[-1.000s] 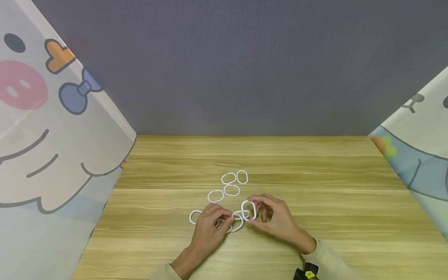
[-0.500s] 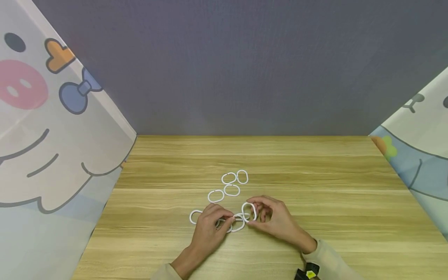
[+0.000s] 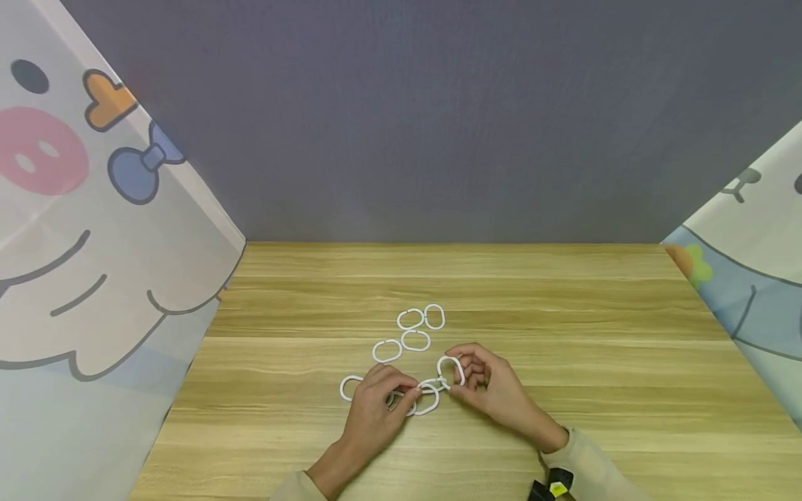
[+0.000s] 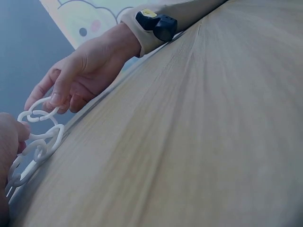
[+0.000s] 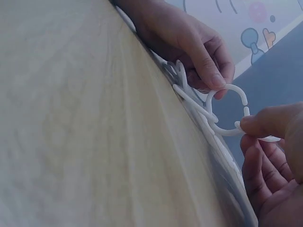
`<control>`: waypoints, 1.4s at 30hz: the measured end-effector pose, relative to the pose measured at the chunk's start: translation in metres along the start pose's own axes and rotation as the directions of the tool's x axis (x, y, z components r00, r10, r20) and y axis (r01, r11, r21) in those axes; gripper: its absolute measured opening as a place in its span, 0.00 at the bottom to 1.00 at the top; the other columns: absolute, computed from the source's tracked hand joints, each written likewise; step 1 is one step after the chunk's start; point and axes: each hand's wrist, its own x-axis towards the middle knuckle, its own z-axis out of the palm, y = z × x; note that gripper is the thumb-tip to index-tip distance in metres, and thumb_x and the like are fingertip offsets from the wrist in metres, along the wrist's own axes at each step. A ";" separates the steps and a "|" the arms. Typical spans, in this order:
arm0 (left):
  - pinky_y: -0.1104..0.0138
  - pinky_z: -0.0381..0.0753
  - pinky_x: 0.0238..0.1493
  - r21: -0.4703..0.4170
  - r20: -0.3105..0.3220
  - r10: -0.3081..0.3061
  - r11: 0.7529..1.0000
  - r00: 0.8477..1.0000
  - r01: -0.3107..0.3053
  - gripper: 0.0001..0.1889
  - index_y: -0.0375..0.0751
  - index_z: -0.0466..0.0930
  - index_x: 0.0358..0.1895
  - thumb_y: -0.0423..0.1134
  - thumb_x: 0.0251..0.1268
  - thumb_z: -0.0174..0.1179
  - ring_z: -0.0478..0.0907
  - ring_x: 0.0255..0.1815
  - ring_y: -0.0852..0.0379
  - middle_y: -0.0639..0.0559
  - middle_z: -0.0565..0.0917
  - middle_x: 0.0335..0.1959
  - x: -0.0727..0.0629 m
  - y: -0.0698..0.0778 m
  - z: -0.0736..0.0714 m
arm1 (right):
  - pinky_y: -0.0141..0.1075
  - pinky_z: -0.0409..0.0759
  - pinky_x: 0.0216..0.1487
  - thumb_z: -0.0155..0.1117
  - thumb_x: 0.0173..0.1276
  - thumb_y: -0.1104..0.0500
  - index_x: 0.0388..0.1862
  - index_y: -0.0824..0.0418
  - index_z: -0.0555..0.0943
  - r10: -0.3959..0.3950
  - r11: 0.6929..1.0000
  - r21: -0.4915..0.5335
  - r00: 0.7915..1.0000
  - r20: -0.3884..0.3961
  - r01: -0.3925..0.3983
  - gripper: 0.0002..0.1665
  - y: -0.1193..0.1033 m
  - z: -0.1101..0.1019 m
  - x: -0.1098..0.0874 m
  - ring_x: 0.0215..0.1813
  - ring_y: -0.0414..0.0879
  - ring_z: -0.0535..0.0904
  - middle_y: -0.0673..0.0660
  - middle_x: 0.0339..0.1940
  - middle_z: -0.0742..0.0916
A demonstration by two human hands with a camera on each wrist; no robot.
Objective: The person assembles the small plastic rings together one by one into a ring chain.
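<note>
My left hand (image 3: 379, 407) pinches a white oval split ring (image 5: 234, 86) between thumb and finger, just above the table. A small gap shows in that ring in the right wrist view. My right hand (image 3: 491, 386) pinches another white oval split ring (image 3: 439, 367), held up and tilted; its lower part meets the left hand's ring, and they look hooked together. More linked rings (image 3: 436, 402) run from the left hand along the table, partly hidden beneath it. One end ring (image 3: 342, 387) shows at its left. In the left wrist view the linked rings (image 4: 60, 137) hang between both hands.
Beyond the hands, several loose white rings (image 3: 415, 341) lie flat on the wooden table (image 3: 564, 306). A grey panel (image 3: 438, 139) stands at the table's back. Cartoon-printed sheets flank it at left (image 3: 188, 264) and right (image 3: 752, 278).
My right hand has shifted slightly up and to the right with its ring, which now overlaps the neighbouring ring less. My left hand stays in about the same place.
</note>
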 end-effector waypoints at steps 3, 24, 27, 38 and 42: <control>0.78 0.76 0.48 -0.002 0.002 -0.004 1.000 1.000 0.004 0.07 0.49 0.93 0.39 0.34 0.63 0.81 0.83 0.41 0.64 0.65 0.88 0.35 0.000 0.000 0.000 | 0.28 0.83 0.32 0.78 0.64 0.77 0.61 0.69 0.81 0.029 0.999 0.026 0.999 -0.015 -0.029 0.28 0.001 -0.001 0.001 0.37 0.35 0.82 0.60 0.37 0.87; 0.76 0.79 0.46 0.007 -0.004 0.010 1.000 1.000 -0.010 0.09 0.49 0.93 0.39 0.33 0.61 0.82 0.82 0.41 0.65 0.65 0.88 0.35 0.000 -0.001 -0.001 | 0.33 0.86 0.30 0.70 0.76 0.74 0.47 0.73 0.86 0.139 0.990 0.001 0.975 -0.173 -0.141 0.04 -0.001 0.002 0.003 0.29 0.37 0.83 0.65 0.32 0.88; 0.76 0.79 0.46 0.006 -0.004 0.005 1.000 1.000 -0.005 0.09 0.49 0.92 0.39 0.33 0.61 0.82 0.82 0.41 0.65 0.65 0.88 0.35 0.000 -0.001 0.000 | 0.32 0.85 0.28 0.70 0.75 0.75 0.45 0.73 0.85 0.147 0.989 0.004 0.969 -0.197 -0.150 0.03 -0.002 0.002 0.003 0.28 0.38 0.83 0.65 0.31 0.87; 0.76 0.79 0.45 0.012 -0.013 0.005 1.000 1.000 -0.004 0.09 0.48 0.92 0.38 0.32 0.60 0.83 0.82 0.40 0.65 0.64 0.87 0.34 0.000 -0.001 0.000 | 0.30 0.79 0.20 0.66 0.77 0.76 0.45 0.79 0.80 0.207 0.978 0.064 0.953 -0.222 -0.198 0.04 -0.005 0.001 0.003 0.24 0.40 0.81 0.68 0.31 0.85; 0.76 0.79 0.46 0.010 -0.019 0.010 1.000 1.000 -0.009 0.10 0.48 0.91 0.38 0.32 0.59 0.83 0.82 0.40 0.65 0.64 0.87 0.34 0.000 0.000 0.000 | 0.31 0.80 0.21 0.65 0.77 0.76 0.45 0.79 0.79 0.203 0.979 0.068 0.954 -0.222 -0.193 0.04 -0.006 0.000 0.002 0.24 0.40 0.81 0.68 0.31 0.85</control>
